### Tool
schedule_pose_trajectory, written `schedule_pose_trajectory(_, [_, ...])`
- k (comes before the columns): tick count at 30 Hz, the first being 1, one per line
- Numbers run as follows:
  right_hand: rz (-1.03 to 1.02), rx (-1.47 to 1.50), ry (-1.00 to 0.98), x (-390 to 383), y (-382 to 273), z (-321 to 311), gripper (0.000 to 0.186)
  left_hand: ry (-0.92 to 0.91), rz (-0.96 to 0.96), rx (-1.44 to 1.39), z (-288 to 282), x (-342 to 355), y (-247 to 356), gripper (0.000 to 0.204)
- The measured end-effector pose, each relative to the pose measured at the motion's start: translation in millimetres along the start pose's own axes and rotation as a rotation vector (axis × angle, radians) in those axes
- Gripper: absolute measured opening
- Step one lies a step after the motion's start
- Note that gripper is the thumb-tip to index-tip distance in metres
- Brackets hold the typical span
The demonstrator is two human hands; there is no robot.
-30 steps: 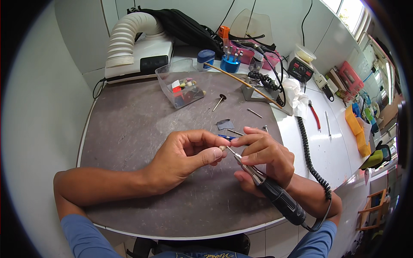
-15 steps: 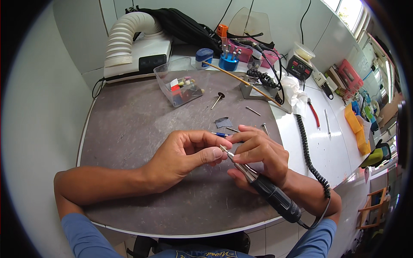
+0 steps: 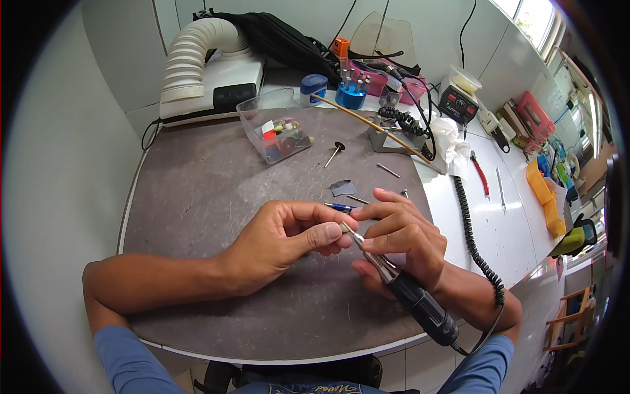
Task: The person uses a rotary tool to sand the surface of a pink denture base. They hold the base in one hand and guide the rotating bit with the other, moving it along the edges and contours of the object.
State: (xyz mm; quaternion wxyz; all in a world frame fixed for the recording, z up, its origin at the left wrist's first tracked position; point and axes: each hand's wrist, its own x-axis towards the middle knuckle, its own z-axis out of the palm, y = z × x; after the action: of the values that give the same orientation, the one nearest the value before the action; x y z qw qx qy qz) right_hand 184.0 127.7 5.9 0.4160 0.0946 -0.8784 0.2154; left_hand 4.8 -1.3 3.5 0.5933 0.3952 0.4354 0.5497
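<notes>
Handpiece (image 3: 420, 301) slanted above the mat (image 3: 190, 203), clamped in the right hand (image 3: 413, 244), its tip (image 3: 355, 235) at a pale piece (image 3: 343, 227). The left hand (image 3: 285, 233) pinched that piece, just beside the right one

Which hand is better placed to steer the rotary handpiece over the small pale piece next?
Probably the right hand: it grips the rotary handpiece, whose tip points at the small pale piece. The left hand is occupied, pinching that piece at its fingertips.
</notes>
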Motion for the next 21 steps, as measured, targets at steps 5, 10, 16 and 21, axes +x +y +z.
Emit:
schedule_pose_trajectory(5, [0.020, -0.020, 0.003, 0.2, 1.0, 0.7, 0.027, -0.008, 0.000, -0.022, -1.1, 1.0, -2.0, 0.027])
schedule_pose_trajectory(10, [-0.009, -0.014, 0.002, -1.0, 0.1, 0.9, 0.028, -0.007, 0.001, -0.017, 0.1, 0.7, -0.2, 0.025])
schedule_pose_trajectory(16, [0.008, -0.023, 0.001, -0.3, 1.2, 0.2, 0.028, 0.011, 0.026, 0.001, -1.1, 1.7, -2.4, 0.021])
schedule_pose_trajectory(21, [0.005, -0.022, -0.003, -0.5, 1.1, 0.9, 0.028, 0.011, 0.030, -0.015, -1.9, 1.8, -2.6, 0.020])
